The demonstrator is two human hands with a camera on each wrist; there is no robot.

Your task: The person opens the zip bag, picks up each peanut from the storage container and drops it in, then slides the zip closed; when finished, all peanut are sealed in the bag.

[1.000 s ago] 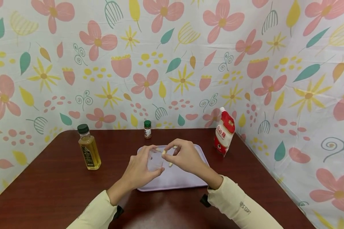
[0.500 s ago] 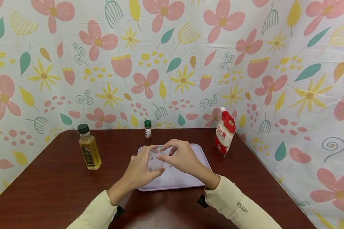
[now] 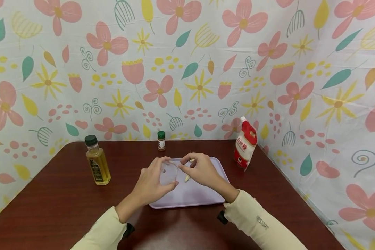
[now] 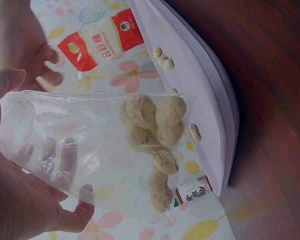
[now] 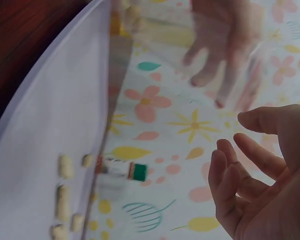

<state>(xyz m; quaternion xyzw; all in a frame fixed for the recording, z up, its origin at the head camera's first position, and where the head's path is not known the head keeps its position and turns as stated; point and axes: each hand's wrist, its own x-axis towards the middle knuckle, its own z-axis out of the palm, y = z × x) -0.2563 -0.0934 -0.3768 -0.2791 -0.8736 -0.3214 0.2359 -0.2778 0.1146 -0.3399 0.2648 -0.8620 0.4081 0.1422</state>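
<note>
My left hand (image 3: 151,182) holds a clear plastic bag (image 4: 75,125) over the left part of a pale lilac tray (image 3: 193,196). In the left wrist view, several unshelled peanuts (image 4: 160,122) lie at the far end of the bag, with the thumb and fingers around its mouth. My right hand (image 3: 203,170) hovers just right of the bag, thumb and fingers loosely bent and apart; the right wrist view shows nothing between them. Several loose peanuts (image 5: 63,202) rest on the tray, some partly hidden behind the right hand in the head view.
An oil bottle (image 3: 98,165) with a dark cap stands at the left. Behind the tray is a small green-capped spice jar (image 3: 161,141). A red and white sugar pouch (image 3: 245,146) stands at the back right. Flowered cloth (image 3: 187,86) borders the table.
One second ago my right fingers pinched a peanut at the bag's mouth. They let it go over the bag, then moved back right with nothing held. The left hand has barely moved.
</note>
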